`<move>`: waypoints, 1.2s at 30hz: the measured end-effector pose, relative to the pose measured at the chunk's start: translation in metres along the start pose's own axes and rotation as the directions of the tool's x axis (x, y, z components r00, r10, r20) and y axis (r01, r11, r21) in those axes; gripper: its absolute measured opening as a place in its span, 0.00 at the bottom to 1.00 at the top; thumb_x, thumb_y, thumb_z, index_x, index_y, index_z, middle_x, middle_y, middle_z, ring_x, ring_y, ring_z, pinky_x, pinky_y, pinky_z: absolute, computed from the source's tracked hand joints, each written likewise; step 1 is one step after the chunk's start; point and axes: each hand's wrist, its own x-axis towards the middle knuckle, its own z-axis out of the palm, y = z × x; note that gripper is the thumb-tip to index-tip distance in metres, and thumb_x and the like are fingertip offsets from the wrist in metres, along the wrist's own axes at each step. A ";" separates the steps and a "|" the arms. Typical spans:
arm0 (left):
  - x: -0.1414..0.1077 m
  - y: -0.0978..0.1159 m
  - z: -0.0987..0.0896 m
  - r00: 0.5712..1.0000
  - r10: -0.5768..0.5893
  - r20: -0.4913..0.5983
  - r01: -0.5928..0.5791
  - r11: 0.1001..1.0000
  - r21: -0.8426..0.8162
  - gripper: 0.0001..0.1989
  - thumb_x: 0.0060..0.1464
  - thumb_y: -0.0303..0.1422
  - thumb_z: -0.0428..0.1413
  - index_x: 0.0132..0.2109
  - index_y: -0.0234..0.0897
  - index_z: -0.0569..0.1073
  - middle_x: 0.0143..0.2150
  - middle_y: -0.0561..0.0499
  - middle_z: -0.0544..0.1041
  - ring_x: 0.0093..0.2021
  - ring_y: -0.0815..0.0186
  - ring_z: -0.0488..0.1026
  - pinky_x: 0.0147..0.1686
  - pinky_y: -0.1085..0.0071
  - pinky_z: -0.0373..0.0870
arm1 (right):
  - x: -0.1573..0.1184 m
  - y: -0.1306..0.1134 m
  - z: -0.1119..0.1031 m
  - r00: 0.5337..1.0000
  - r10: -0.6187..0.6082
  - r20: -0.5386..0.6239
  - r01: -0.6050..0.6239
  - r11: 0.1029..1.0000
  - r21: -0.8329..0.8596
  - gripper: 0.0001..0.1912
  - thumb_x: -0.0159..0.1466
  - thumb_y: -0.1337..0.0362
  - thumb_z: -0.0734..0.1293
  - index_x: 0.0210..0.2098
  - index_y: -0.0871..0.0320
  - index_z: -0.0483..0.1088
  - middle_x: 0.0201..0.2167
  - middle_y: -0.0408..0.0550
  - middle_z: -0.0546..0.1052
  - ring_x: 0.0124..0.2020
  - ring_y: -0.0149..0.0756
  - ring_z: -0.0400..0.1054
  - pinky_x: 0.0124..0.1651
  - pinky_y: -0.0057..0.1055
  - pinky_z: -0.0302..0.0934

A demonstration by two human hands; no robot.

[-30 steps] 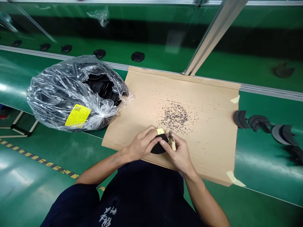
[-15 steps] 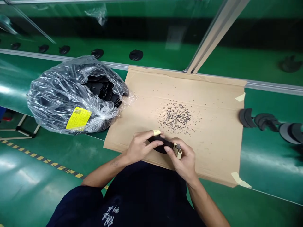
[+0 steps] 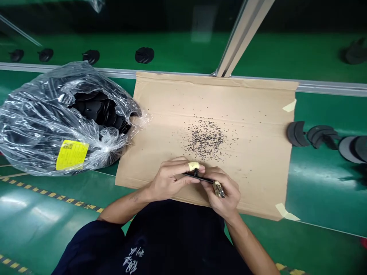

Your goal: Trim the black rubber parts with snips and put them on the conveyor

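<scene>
On my feed, the left hand (image 3: 169,178) pinches one end of the thin black piece (image 3: 205,179), which sits edge-on between both hands; the right hand (image 3: 226,191) pinches its other end, gripping a small tool (image 3: 218,189) too.

Your bench (image 3: 318,191): green top, glossy, light reflecting at right. Before you, cardboard sheet (image 3: 258,145) lies flat, tape strips (image 3: 286,212) at both right corners. Black bits (image 3: 205,139) scattered on it, densest near middle, thinning outward. On your left, clear plastic bag (image 3: 37,122), gaping, filled with black parts (image 3: 90,109), yellow label (image 3: 72,154) on side; loose film overlaps sheet. On your right, row of curved black pieces (image 3: 297,134), nearest at cardboard's edge.
</scene>
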 end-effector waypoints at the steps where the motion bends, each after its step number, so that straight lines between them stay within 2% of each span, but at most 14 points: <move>1: 0.001 0.000 0.000 1.000 0.024 -0.012 -0.023 1.000 0.017 0.12 0.63 0.33 0.60 0.52 0.38 0.80 0.42 0.44 0.85 0.41 0.64 0.80 0.43 0.67 0.78 | 0.001 0.001 -0.001 1.000 -0.006 0.005 0.006 1.000 0.008 0.10 0.64 0.72 0.69 0.43 0.51 0.74 0.35 0.48 0.80 0.34 0.40 0.75 0.37 0.39 0.71; 4: 0.002 -0.001 -0.001 0.998 0.066 0.004 -0.066 0.996 0.056 0.14 0.62 0.29 0.60 0.55 0.39 0.79 0.42 0.45 0.85 0.41 0.64 0.80 0.43 0.67 0.78 | 0.002 0.005 -0.002 1.000 -0.020 0.023 0.019 1.000 0.017 0.11 0.63 0.72 0.69 0.43 0.51 0.75 0.34 0.48 0.80 0.34 0.40 0.75 0.37 0.39 0.71; 7: 0.003 -0.002 -0.001 0.997 0.067 0.043 -0.070 0.995 0.065 0.15 0.63 0.31 0.60 0.56 0.40 0.78 0.42 0.46 0.85 0.41 0.64 0.80 0.43 0.67 0.78 | 0.001 0.009 -0.005 0.999 0.001 0.044 -0.002 1.000 0.012 0.10 0.63 0.71 0.69 0.42 0.52 0.75 0.33 0.48 0.80 0.33 0.41 0.76 0.37 0.40 0.71; 12: 0.004 -0.003 0.004 0.997 0.077 -0.014 -0.076 0.994 0.076 0.13 0.60 0.32 0.63 0.52 0.40 0.80 0.36 0.48 0.85 0.36 0.65 0.79 0.38 0.68 0.77 | -0.002 0.011 -0.007 0.999 0.021 0.039 -0.022 1.000 0.022 0.08 0.63 0.69 0.69 0.41 0.52 0.75 0.33 0.49 0.80 0.34 0.41 0.76 0.37 0.40 0.71; 15: 0.004 -0.004 0.006 0.998 0.062 0.011 -0.062 0.997 0.054 0.13 0.62 0.34 0.61 0.53 0.41 0.80 0.38 0.47 0.85 0.38 0.64 0.79 0.40 0.67 0.77 | -0.004 0.010 -0.006 1.000 0.031 0.006 -0.031 0.997 0.065 0.06 0.64 0.68 0.69 0.41 0.52 0.74 0.33 0.49 0.80 0.33 0.41 0.75 0.38 0.41 0.71; 17: 0.003 -0.005 0.005 0.999 0.002 0.051 -0.002 1.000 -0.008 0.17 0.61 0.38 0.61 0.56 0.40 0.78 0.41 0.45 0.85 0.43 0.62 0.79 0.45 0.65 0.77 | -0.005 0.010 -0.004 0.998 0.056 -0.015 -0.054 0.993 0.105 0.04 0.65 0.66 0.69 0.40 0.51 0.74 0.32 0.48 0.80 0.33 0.40 0.75 0.39 0.41 0.71; 20: -0.001 -0.005 0.002 0.984 -0.130 0.120 0.151 0.972 -0.179 0.26 0.58 0.46 0.62 0.59 0.38 0.75 0.47 0.42 0.83 0.49 0.59 0.79 0.51 0.63 0.77 | -0.008 0.008 -0.001 0.987 0.154 -0.045 -0.147 0.980 0.133 0.02 0.66 0.61 0.70 0.37 0.52 0.74 0.30 0.47 0.79 0.33 0.39 0.74 0.38 0.39 0.70; 23: -0.004 -0.005 -0.001 0.946 -0.258 0.196 0.313 0.887 -0.341 0.29 0.63 0.54 0.51 0.53 0.35 0.79 0.48 0.40 0.82 0.48 0.58 0.81 0.51 0.64 0.78 | -0.008 0.007 -0.001 0.964 0.265 -0.014 -0.260 0.952 0.161 0.09 0.65 0.55 0.70 0.36 0.53 0.73 0.30 0.47 0.78 0.33 0.40 0.74 0.37 0.39 0.70; 25: -0.003 -0.005 -0.002 0.916 -0.331 0.225 0.395 0.842 -0.369 0.27 0.63 0.53 0.51 0.46 0.34 0.82 0.43 0.41 0.83 0.44 0.59 0.81 0.46 0.66 0.79 | -0.006 0.005 -0.003 0.958 0.282 0.051 -0.287 0.941 0.180 0.10 0.66 0.53 0.70 0.36 0.53 0.73 0.31 0.47 0.79 0.33 0.39 0.74 0.37 0.38 0.70; 29: 0.000 -0.007 -0.002 0.900 -0.372 0.229 0.434 0.818 -0.378 0.17 0.57 0.45 0.64 0.40 0.34 0.83 0.36 0.45 0.82 0.37 0.63 0.81 0.37 0.71 0.79 | 0.004 -0.001 -0.010 0.984 0.166 0.061 -0.173 0.976 0.129 0.09 0.66 0.55 0.70 0.41 0.53 0.75 0.36 0.49 0.79 0.37 0.40 0.73 0.40 0.38 0.69; 32: 0.001 -0.008 -0.003 0.905 -0.338 0.260 0.417 0.826 -0.380 0.13 0.57 0.41 0.65 0.41 0.34 0.84 0.37 0.45 0.83 0.38 0.64 0.81 0.39 0.72 0.79 | 0.013 -0.006 -0.018 0.994 0.042 0.097 -0.049 0.996 0.072 0.07 0.66 0.58 0.71 0.41 0.52 0.74 0.36 0.50 0.78 0.36 0.40 0.72 0.39 0.39 0.68; 36: 0.005 -0.005 -0.008 0.919 -0.276 0.280 0.362 0.871 -0.332 0.11 0.57 0.39 0.65 0.39 0.34 0.84 0.35 0.45 0.82 0.35 0.65 0.80 0.37 0.72 0.78 | 0.022 -0.011 -0.025 0.968 -0.105 0.227 0.100 0.995 0.030 0.04 0.65 0.64 0.71 0.38 0.54 0.72 0.30 0.47 0.75 0.30 0.37 0.69 0.33 0.37 0.66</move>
